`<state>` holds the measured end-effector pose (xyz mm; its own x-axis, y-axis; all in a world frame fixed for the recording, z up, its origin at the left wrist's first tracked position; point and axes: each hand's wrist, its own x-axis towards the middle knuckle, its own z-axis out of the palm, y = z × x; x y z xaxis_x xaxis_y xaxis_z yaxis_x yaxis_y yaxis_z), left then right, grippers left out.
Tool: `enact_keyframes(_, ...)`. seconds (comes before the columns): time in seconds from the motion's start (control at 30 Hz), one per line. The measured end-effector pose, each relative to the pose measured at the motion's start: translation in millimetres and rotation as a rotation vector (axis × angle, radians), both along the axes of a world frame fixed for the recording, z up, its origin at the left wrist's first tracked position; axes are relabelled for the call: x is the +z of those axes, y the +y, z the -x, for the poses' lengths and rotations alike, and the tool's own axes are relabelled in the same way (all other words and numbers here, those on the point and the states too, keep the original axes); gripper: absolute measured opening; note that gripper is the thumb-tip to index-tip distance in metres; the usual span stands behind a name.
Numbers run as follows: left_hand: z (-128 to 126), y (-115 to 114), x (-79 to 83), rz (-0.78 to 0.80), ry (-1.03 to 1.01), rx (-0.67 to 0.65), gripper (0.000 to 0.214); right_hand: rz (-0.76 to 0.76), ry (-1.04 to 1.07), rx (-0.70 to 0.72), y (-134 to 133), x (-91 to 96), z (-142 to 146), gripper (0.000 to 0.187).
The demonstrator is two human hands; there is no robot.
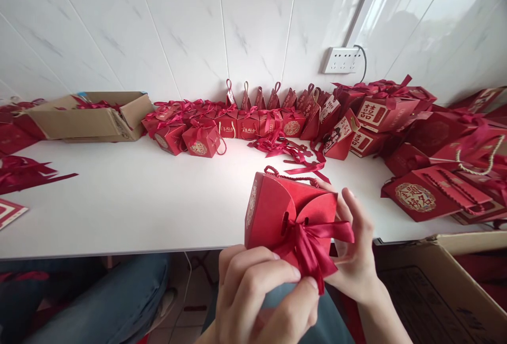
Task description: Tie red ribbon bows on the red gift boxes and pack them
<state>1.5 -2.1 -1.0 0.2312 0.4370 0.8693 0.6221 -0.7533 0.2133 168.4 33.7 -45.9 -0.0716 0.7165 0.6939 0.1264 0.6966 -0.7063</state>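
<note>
A red gift box [269,196] with a twisted cord handle is held up in front of me, just past the table's front edge. Its top flaps are folded together, and a dark red satin ribbon [312,244] is tied in a bow through their slots. My left hand [261,291] pinches the lower part of the ribbon between thumb and fingers. Behind the box's right side, my right hand [356,249] supports it, with its thumb and some fingers partly hidden by the box.
Many red gift boxes [198,138] line the wall, piled higher at right [415,191]. Loose ribbons [273,143] lie before them. An open cardboard box [87,122] stands back left; another carton [420,280] sits lower right. Another person's denim-clad leg [106,302] is at left.
</note>
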Motion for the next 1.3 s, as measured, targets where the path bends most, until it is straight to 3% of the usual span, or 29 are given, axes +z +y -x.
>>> enact_keyframes(0.43, 0, 1, 0.9, 0.022, 0.0, 0.009, 0.015, -0.028, -0.026, -0.04, -1, 0.3, 0, 0.093)
enact_keyframes(0.6, -8, 7, -2.8, -0.117, -0.142, 0.068, 0.012, -0.047, -0.063, -0.054, -2, 3.0, 0, 0.092)
enact_keyframes(0.77, -8, 3, 2.0, -0.041, -0.094, 0.005, 0.008, -0.025, -0.061, -0.083, -4, 4.1, -1, 0.09)
enact_keyframes(0.83, -2, 7, 3.8, 0.034, -0.166, -0.047, 0.008, -0.025, -0.066, -0.086, -3, 3.5, -2, 0.09)
enact_keyframes(0.9, 9, 21, 2.5, 0.252, -0.262, -0.063, 0.009, -0.014, -0.094, -0.087, -2, 2.4, -5, 0.094)
enact_keyframes(0.97, 22, 42, -3.0, 0.505, -0.411, 0.03, 0.014, 0.019, -0.125, -0.109, -2, 0.9, -10, 0.097)
enact_keyframes(1.07, 34, 72, -15.3, 0.909, -0.42, 0.147, 0.022, 0.112, -0.062, -0.213, -3, -2.0, -24, 0.101)
enact_keyframes(1.17, 25, 86, -25.1, 0.944, -0.379, 0.076, 0.023, 0.232, 0.218, -0.251, -5, -3.4, -44, 0.097)
enact_keyframes(1.3, -13, 91, -37.8, 0.811, -0.143, -0.164, 0.018, 0.35, 0.629, -0.142, -13, 4.1, -71, 0.063)
